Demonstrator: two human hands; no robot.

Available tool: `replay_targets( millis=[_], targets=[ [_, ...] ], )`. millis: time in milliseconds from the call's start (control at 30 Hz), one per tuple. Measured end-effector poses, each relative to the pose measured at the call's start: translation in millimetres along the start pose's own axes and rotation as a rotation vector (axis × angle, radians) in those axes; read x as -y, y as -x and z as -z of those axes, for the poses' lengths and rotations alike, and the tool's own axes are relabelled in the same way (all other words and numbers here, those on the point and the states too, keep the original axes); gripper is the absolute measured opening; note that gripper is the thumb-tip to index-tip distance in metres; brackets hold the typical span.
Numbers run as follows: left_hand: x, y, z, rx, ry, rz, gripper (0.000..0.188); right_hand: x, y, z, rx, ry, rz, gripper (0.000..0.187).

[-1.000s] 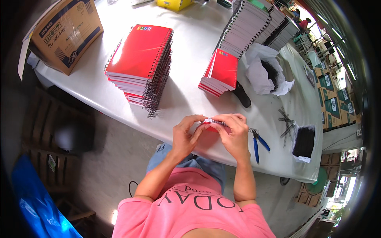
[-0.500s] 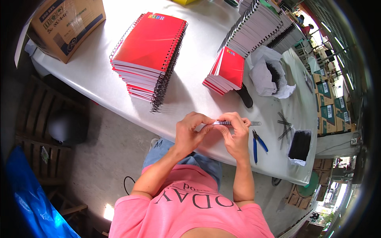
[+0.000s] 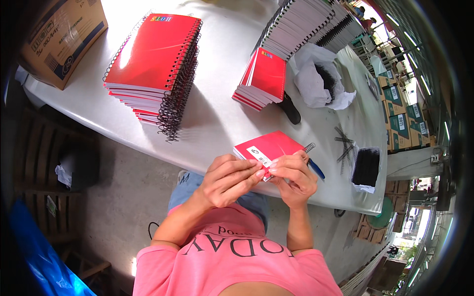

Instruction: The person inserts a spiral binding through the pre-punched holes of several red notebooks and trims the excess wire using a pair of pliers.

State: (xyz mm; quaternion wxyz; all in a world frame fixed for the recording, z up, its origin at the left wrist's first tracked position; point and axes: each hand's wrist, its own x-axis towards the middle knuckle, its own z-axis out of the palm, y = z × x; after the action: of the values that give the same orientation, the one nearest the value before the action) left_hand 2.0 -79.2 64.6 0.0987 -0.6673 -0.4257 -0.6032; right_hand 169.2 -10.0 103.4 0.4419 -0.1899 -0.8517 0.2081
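Note:
A red notebook (image 3: 279, 144) with a white label on its cover is at the table's near edge. My left hand (image 3: 227, 180) pinches its near corner with thumb and fingers together. Right beside it, my right hand (image 3: 296, 180) grips the same near part, fingertips almost touching the left ones. A dark spiral wire (image 3: 309, 147) sticks out past the notebook's right end, above my right hand; the rest of it is hidden. Blue-handled cutting pliers (image 3: 316, 169) lie partly covered behind that hand.
Spiral-bound red notebooks (image 3: 153, 54) form a tall stack at left, beside a cardboard box (image 3: 66, 42). Ahead stand a smaller red stack (image 3: 269, 74) and white-paged bound books (image 3: 296, 24). Loose wires (image 3: 343, 145), a dark-filled tray (image 3: 366, 166) and crumpled paper (image 3: 311, 79) lie at right.
The notebook, seen edge-on before, now shows its red cover and label, tilted away from me. Both hands remain pinched on it. The whole view has shifted slightly, moving the table things leftward.

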Motion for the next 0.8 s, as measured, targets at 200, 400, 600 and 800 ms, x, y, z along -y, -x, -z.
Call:
replay_targets(
  millis=[200, 400, 600, 800],
  targets=[
    [0, 0, 4, 0.033, -0.021, -0.046, 0.016, 5, 1, 0, -0.001, -0.013, -0.021, 0.028],
    [-4, 4, 6, 0.049, -0.061, -0.04, 0.018, 8, 2, 1, 0.027, 0.013, -0.024, 0.025],
    [-3, 2, 6, 0.041, -0.089, -0.032, 0.017, 10, 2, -1, 0.066, 0.069, -0.033, 0.021],
    [3, 5, -6, -0.083, 0.04, 0.04, 0.016, 10, 2, -5, 0.055, 0.077, -0.05, 0.021]
  ],
)
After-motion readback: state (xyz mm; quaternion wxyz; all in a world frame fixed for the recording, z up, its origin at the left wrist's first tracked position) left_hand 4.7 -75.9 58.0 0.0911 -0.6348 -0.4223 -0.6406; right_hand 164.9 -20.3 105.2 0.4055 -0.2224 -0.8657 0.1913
